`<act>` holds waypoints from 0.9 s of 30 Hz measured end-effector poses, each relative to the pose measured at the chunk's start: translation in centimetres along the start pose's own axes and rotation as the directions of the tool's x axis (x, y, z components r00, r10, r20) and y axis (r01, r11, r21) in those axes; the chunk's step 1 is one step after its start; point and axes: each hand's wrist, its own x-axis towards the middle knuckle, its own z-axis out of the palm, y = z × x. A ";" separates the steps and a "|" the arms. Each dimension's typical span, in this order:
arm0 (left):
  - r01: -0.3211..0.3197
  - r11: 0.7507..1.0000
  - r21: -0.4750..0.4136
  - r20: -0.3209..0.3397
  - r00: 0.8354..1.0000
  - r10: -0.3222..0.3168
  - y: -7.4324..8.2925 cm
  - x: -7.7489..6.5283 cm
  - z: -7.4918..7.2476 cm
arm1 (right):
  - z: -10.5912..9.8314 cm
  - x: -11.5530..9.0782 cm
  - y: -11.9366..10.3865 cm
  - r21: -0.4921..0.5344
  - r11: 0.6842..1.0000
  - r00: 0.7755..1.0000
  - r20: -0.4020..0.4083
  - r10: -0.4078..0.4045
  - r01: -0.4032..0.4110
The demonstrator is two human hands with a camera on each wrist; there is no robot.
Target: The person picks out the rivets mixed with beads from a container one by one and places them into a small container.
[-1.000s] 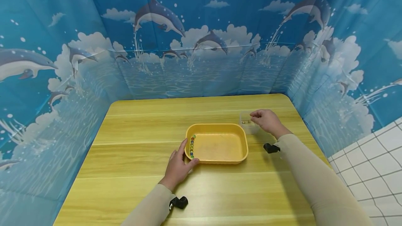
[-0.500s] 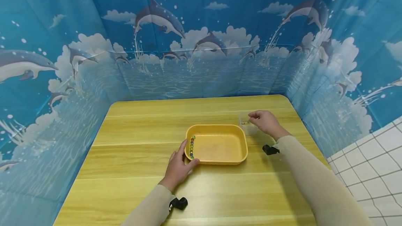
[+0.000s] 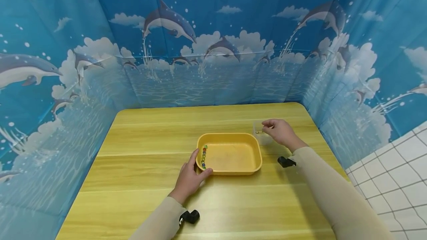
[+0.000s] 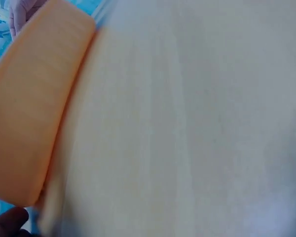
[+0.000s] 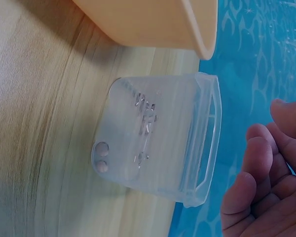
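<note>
Yellow tray (image 3: 233,156) with a rim, mid-table, holds a single line of glassy coloured marbles (image 3: 204,157) along its left wall. My left hand (image 3: 187,181) rests against the tray's near left corner, index finger along the left side and thumb at the front rim. Just over the mouth of a clear plastic box (image 5: 163,148) is my right hand (image 3: 281,132), its fingers loosely bent and thumb apart from the index finger. No object shows between those fingertips. Through the box wall, two marbles (image 5: 102,157) and several shiny glints are visible at the bottom.
The box stands right behind the tray's right end on a wood-grain table (image 3: 140,166). Blue dolphin-print curtains (image 3: 207,77) hang around its back and sides. White square tiles (image 3: 397,180) show at the right.
My right hand has shifted slightly left over the clear box, its thumb and index finger spreading a little. The left hand and tray hold their place while the head view tilts slightly.
</note>
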 end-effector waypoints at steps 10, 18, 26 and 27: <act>0.048 0.999 0.002 -0.003 0.999 -0.048 0.6 0.4 0.1 | -0.2 0.1 -0.1 0.019 1.000 1.000 -0.010 -0.001 0.001; 0.035 0.999 0.011 -0.032 0.999 -0.035 0.4 0.8 0.6 | -0.3 0.2 0.2 0.013 1.000 1.000 -0.020 -0.016 0.017; 0.032 0.999 0.001 -0.008 0.999 -0.032 0.8 0.7 0.2 | -0.2 0.5 0.6 -0.005 1.000 1.000 -0.012 -0.016 0.016; 0.033 0.999 -0.003 -0.005 0.999 -0.033 0.8 0.7 0.0 | -0.2 0.5 0.7 -0.005 1.000 1.000 -0.011 -0.014 0.014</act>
